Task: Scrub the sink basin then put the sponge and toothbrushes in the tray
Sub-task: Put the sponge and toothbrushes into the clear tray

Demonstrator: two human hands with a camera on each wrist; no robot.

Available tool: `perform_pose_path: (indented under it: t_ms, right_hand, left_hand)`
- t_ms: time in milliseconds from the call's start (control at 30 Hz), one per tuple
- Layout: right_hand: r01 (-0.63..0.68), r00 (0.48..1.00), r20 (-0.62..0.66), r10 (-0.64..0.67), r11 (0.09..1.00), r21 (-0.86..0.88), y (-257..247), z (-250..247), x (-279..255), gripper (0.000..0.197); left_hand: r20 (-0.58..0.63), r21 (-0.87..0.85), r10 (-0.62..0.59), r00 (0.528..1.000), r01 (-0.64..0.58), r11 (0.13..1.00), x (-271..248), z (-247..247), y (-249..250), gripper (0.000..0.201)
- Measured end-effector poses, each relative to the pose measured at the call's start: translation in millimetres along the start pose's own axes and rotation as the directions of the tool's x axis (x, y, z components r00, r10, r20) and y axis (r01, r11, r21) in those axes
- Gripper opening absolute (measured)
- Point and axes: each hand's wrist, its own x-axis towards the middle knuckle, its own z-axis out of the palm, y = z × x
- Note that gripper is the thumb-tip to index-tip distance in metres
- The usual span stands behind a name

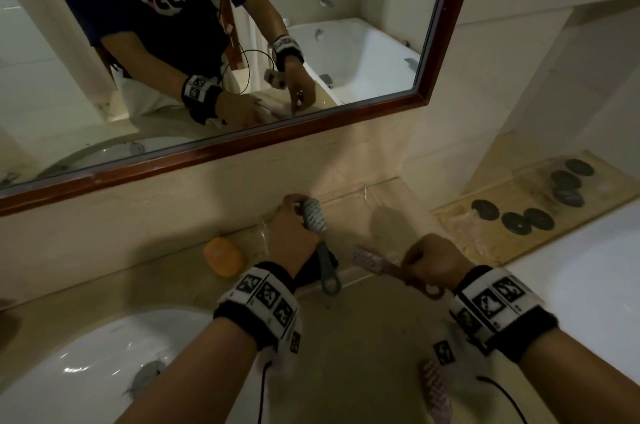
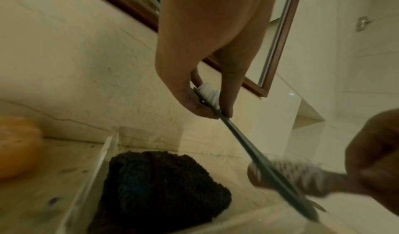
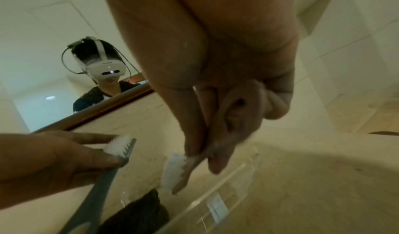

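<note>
The scrubbing looks finished, and the person is now at the putting-away step. The left hand [image 1: 292, 233] pinches the grey toothbrush [image 1: 320, 243] near its bristle head, between thumb and fingertips, and holds it above the clear tray [image 2: 112, 145] that stands on the counter [image 1: 363, 337] against the wall. The handle of this brush slopes down toward the person. The right hand [image 1: 434, 262] is curled around the handle of the pink toothbrush [image 1: 369, 261], with the bristle head pointing to the left, toward the tray. Both brushes are in the air, not yet in the tray, and in the left wrist view they cross each other.

A dark sponge [image 2: 159, 186] already lies inside the tray, at its near left part. An orange soap [image 1: 223, 255] rests on the counter just left of the tray. One more pink toothbrush [image 1: 437, 389] lies on the counter near the front edge, under the right wrist. The white sink basin [image 1: 86, 364] is at the lower left.

I judge that the next move calls for lowering both brushes into the free part of the tray beside the sponge, then loosening the fingers. After that the third brush must be fetched
</note>
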Motion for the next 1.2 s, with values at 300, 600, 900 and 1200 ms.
perform_pose_path:
  t_ms: [300, 600, 900, 1200]
  right_hand:
    - [-0.105, 0.985, -0.079, 0.153, 0.897, 0.429, -24.0, 15.2, 69.4, 0.017]
    - [-0.123, 0.988, -0.043, 0.146, 0.933, 0.339, -31.0, 36.1, 102.0, 0.013]
    - [-0.129, 0.985, -0.085, 0.153, 0.963, 0.236, -30.2, 41.8, 106.6, 0.023]
    - [-0.062, 0.992, -0.092, 0.087, 0.967, 0.249, -29.2, 50.9, 105.8, 0.025]
  left_hand:
    - [-0.103, -0.105, -0.192, 0.976, 0.182, 0.978, 38.5, 42.9, -33.6, 0.053]
    - [-0.097, 0.134, -0.232, 0.968, 0.244, 0.961, 49.0, 48.2, -47.9, 0.072]
    - [0.004, 0.635, -0.199, 0.98, 0.151, 0.757, 43.6, 39.6, -47.9, 0.086]
    - [0.147, 0.768, -0.144, 0.979, -0.022, 0.64, 23.8, 44.1, -41.0, 0.094]
